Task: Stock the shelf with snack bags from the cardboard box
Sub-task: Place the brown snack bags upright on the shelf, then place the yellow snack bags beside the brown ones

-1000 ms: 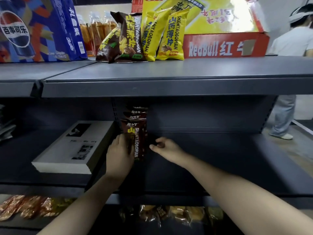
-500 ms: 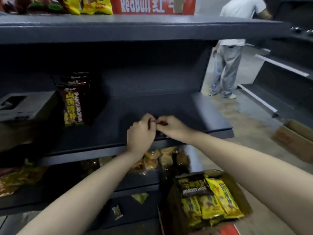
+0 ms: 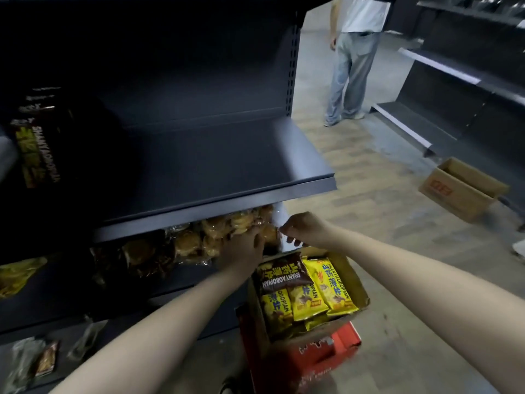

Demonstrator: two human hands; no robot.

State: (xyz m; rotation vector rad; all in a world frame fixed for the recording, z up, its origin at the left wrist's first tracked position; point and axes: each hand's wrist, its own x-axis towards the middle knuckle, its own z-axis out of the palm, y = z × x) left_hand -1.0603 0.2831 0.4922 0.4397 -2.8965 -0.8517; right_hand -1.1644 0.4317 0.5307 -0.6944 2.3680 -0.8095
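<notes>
An open cardboard box (image 3: pixel 355 282) stands on the floor at lower centre, on top of a red box (image 3: pixel 321 356). It holds a brown snack bag (image 3: pixel 281 275) and several yellow snack bags (image 3: pixel 326 291). My left hand (image 3: pixel 241 250) and my right hand (image 3: pixel 302 228) hover just above the box's far edge, below the lip of the dark shelf (image 3: pixel 227 166). Both hold nothing, with fingers loosely curled. A row of brown snack bags (image 3: pixel 37 149) stands upright at the left of that shelf.
Clear packs of baked goods (image 3: pixel 181 243) lie on the shelf below. A second open cardboard box (image 3: pixel 463 189) sits on the floor at right. A person in grey trousers (image 3: pixel 349 69) stands in the aisle beside more dark shelving (image 3: pixel 443 89).
My hands left the brown bags on the shelf and came down and right, toward the box. My view dropped from the upper shelves to the floor.
</notes>
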